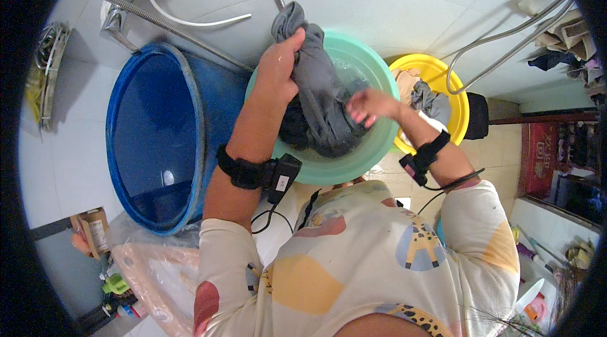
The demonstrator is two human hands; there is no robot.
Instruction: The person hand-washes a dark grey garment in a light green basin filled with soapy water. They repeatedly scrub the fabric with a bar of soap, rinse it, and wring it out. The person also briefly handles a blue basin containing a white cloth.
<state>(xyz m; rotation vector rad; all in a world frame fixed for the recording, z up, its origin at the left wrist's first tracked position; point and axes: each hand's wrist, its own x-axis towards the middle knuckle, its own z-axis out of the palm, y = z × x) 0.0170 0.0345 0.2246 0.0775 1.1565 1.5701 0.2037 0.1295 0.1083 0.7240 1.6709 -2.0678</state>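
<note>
My left hand (280, 69) grips a wet grey cloth garment (320, 76) near its upper end and holds that end up above the rim of a mint-green plastic basin (332, 173). The rest of the garment hangs down into the water (348, 69) in the basin, bunched at the bottom. A darker piece of cloth (294, 123) shows beside it, partly hidden by my left wrist. My right hand (372, 105), blurred, is over the right side of the basin close to the garment. Its fingers are loosely bent, with nothing visible in them.
A blue plastic barrel (194, 100) holding water stands left of the basin, under a wall tap (116, 24). A metal shower hose (189, 36) runs behind it. To the right is a yellow basin (462, 100) with clothes (429, 97). Another flexible hose (502, 55) loops above it.
</note>
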